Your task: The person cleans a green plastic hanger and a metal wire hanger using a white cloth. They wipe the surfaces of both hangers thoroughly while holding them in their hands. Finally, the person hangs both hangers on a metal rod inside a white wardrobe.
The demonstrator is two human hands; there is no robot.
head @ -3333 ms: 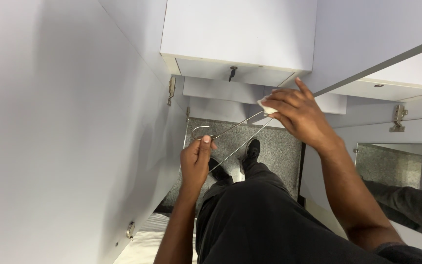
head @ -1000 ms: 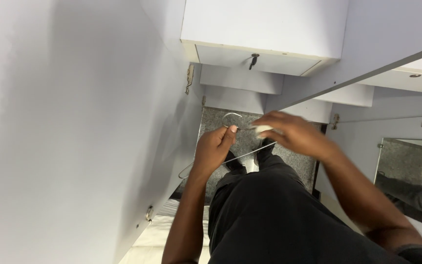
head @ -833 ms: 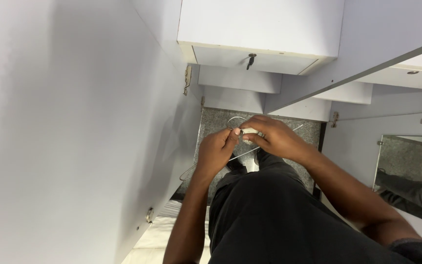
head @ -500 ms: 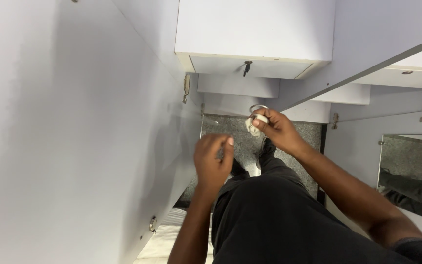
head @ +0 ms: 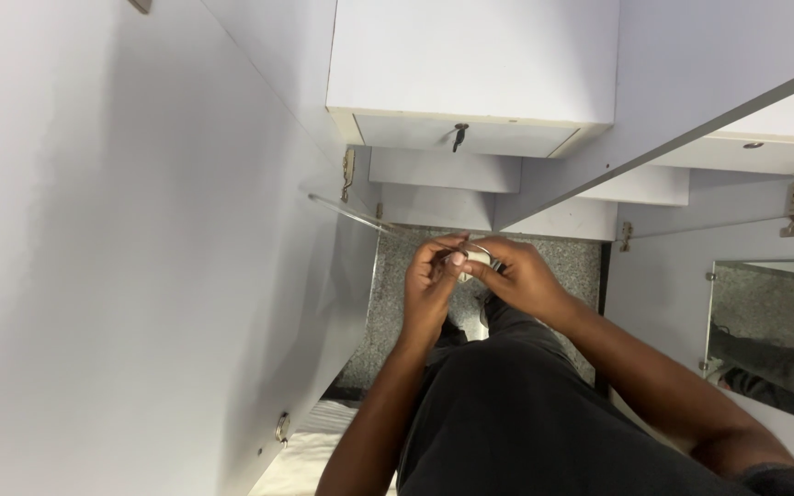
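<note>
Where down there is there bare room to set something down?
The speckled floor is bare left of the legs, beside the white cabinet door, and again right of them near the mirror. It is crowded in the middle, where the left hand and right hand meet over a thin wire.

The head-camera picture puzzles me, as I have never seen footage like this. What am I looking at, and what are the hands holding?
The camera sits on a person's head and looks straight down, so you see their own arms, black trousers and the speckled grey floor. White cupboard doors stand open around them, and a drawer with a small key juts out above. The left hand and right hand meet in front of the body, pinching a thin wire and something small and pale; what exactly it is cannot be told.
</note>
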